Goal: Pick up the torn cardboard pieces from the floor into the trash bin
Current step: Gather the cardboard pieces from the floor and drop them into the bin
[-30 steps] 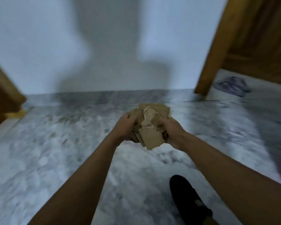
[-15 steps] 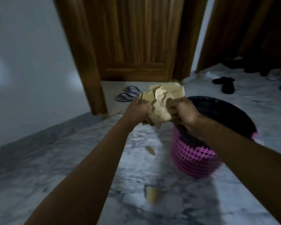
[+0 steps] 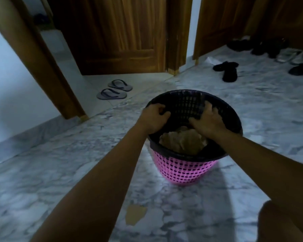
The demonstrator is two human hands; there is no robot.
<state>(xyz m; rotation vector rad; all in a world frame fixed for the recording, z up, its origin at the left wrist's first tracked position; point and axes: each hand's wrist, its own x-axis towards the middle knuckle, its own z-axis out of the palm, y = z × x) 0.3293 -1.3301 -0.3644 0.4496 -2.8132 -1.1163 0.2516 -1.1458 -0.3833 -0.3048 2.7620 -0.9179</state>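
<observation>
Centrally, over the bin, left hand curls empty, right hand spreads loosely; cardboard lies inside, 1 scrap lower centre

grey marble floor, wooden doors, pale wall

Single head-worn view, angled forward and down, near the trash bin at 12 o'clock, doors beyond.

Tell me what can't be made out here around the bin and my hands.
All in the head view:
- The bottom of the trash bin, covered by the cardboard pieces.
- Whether the left hand holds anything: its curled fingers hide it.
- The shoes at the right edge: dark, blurred, partly cut off.
</observation>
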